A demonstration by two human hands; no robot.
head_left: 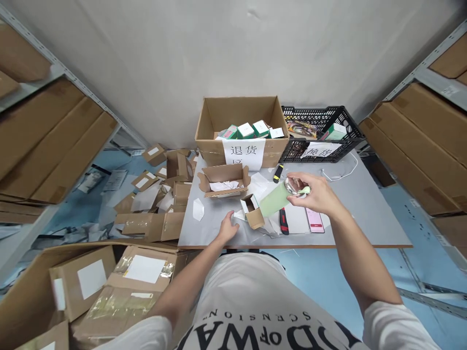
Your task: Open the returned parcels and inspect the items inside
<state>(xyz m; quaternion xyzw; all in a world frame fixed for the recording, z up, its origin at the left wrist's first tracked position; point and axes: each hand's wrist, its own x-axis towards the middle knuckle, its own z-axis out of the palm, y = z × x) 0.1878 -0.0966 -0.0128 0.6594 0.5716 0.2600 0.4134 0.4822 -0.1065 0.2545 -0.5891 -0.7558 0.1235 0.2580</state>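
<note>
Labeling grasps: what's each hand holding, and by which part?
Right hand holds a pale green box by its upper end, fingers curled around a clear wrapped piece there. Left hand holds nothing; it rests on the grey table.

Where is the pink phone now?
In the head view, the pink phone lies on the grey table, right of centre, beside the red-handled cutter, under the right hand.

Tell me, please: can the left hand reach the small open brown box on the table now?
Probably yes. The left hand rests on the grey table just beside the small open box, and nothing stands between them. The right hand holds a pale green box above, to the right.
</note>
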